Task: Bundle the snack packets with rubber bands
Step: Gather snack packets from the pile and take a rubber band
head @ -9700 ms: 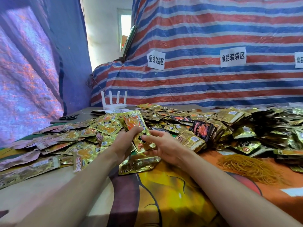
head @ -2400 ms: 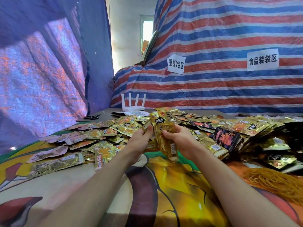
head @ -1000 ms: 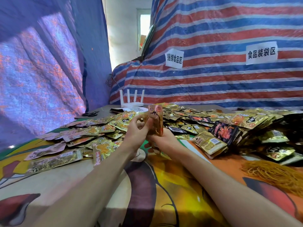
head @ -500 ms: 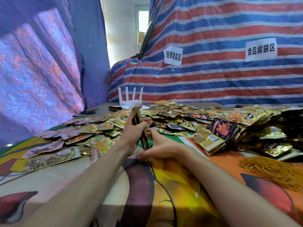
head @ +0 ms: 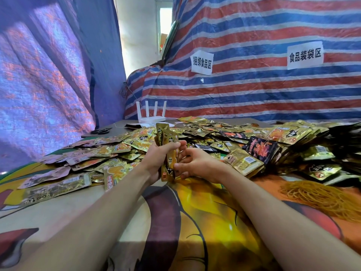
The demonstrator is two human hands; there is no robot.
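Observation:
An upright stack of gold snack packets stands on edge at the middle of the table. My left hand is wrapped around its left side. My right hand pinches the stack's lower right edge with its fingertips. No rubber band shows on the stack. A big heap of loose gold and black snack packets covers the table behind both hands. A pile of yellow rubber bands lies at the right, apart from my right forearm.
A white router with several antennas and black scissors sit at the table's far left. Striped tarpaulin with paper signs hangs behind; blue tarpaulin hangs at the left. The colourful printed tablecloth lies bare under my forearms.
The loosely gathered packets were turned on edge and squared into a stack. My right hand shifted from beneath the stack to pinching its lower right side. The camera moved slightly.

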